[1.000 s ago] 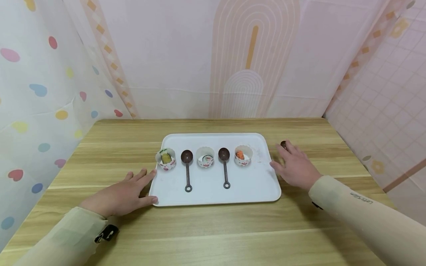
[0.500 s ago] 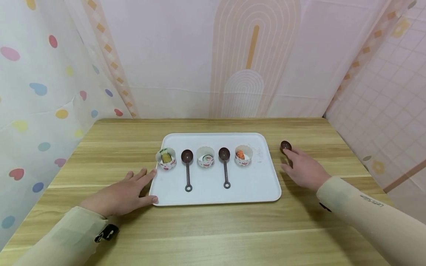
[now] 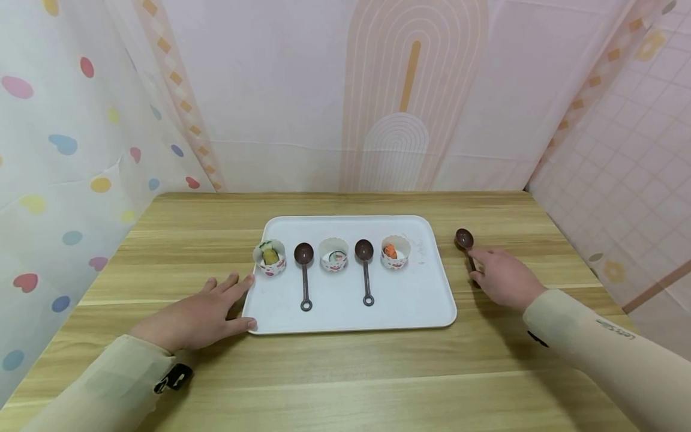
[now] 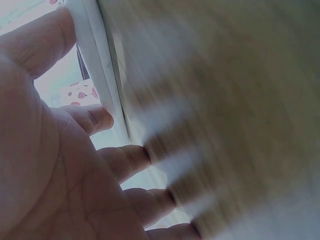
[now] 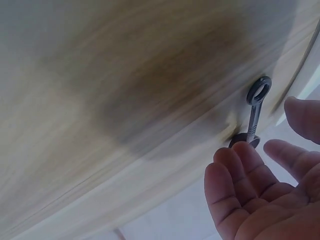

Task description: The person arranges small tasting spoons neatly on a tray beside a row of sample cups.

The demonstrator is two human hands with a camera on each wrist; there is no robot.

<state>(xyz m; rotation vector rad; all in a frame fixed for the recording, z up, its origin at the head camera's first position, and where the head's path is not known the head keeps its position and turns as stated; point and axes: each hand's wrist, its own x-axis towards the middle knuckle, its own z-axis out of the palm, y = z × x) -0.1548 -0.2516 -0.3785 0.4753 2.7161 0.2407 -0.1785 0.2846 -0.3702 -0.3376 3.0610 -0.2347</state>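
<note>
My left hand (image 3: 194, 315) lies at the left edge of a white tray (image 3: 335, 318), fingers spread, thumb and forefinger touching its rim. In the left wrist view the other fingertips (image 4: 159, 197) reach down to the wooden table. My right hand (image 3: 504, 279) is over the table right of the tray, beside a brown measuring spoon (image 3: 463, 239). Part of that spoon's handle is hidden by the hand in the head view. The right wrist view shows the ringed handle (image 5: 254, 117) close to the fingers, with a gap between thumb and forefinger.
On the tray stand a paper cup (image 3: 272, 267) with a green and yellowish piece, a middle cup (image 3: 334, 266) with a pale piece, and a right cup (image 3: 399, 262) with an orange piece. Between them lie a left brown spoon (image 3: 305, 276) and another brown spoon (image 3: 366, 273).
My right hand has drawn back from the tray's right side and the spoon's bowl, toward me and to the right, uncovering the bowl and part of the handle. The left hand has stayed put.
</note>
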